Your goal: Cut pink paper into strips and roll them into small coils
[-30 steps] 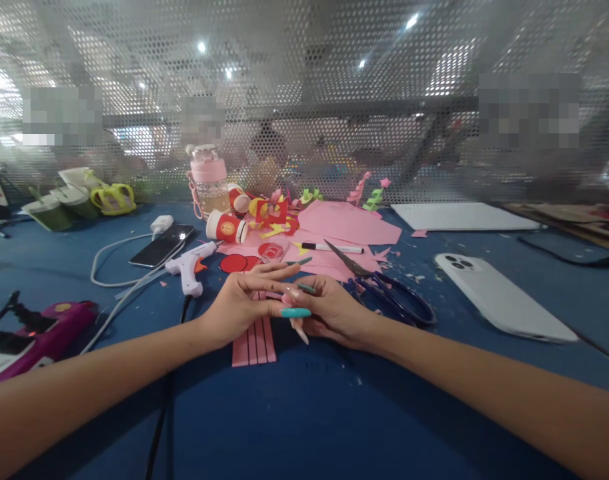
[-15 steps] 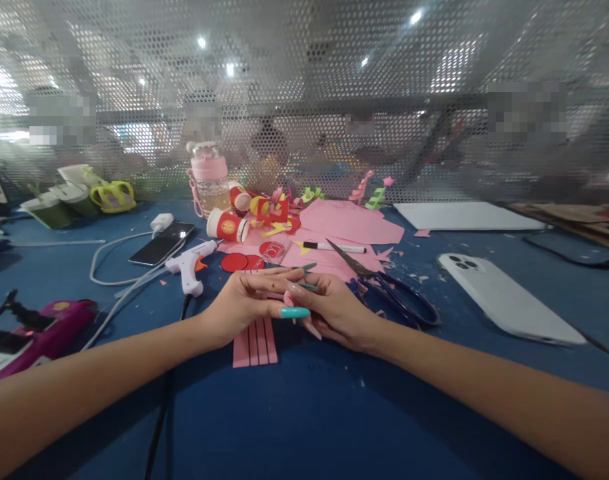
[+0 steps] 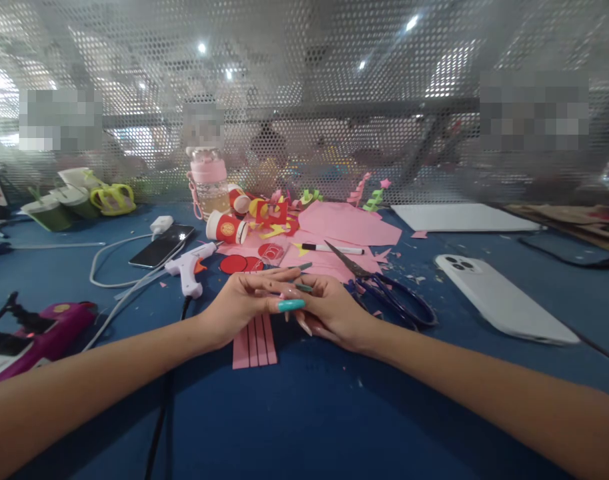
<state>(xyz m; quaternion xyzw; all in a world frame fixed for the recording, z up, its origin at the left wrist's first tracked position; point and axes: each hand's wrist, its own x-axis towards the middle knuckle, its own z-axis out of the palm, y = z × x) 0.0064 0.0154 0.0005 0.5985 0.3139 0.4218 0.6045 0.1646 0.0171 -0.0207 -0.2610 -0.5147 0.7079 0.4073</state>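
My left hand [image 3: 234, 303] and my right hand [image 3: 340, 312] meet in the middle, fingers closed and overlapping. Between the fingertips a sliver of a small pink paper piece shows; most of it is hidden. Under my left hand lies a pink paper sheet with dark lines [image 3: 254, 350], its near end showing. Beside my right hand rest blue-handled scissors [image 3: 399, 297] with the blades open. Left of my left hand is a white glue gun [image 3: 188, 270]. Just beyond the hands lie red discs [image 3: 233, 265] and a black-and-white marker [image 3: 334, 249].
Pink paper [image 3: 351, 223] and a red paper cup [image 3: 227, 228] lie farther back near a pink-lidded bottle [image 3: 209, 175]. A black phone [image 3: 163, 245] and a purple power strip [image 3: 67, 323] are left; a white phone [image 3: 504, 297] is right. Perforated metal [image 3: 304, 87] stands behind.
My fingers have shifted slightly around the pink piece, which shows less now. The left thumb has moved a little up and left. Objects on the table stay in place.
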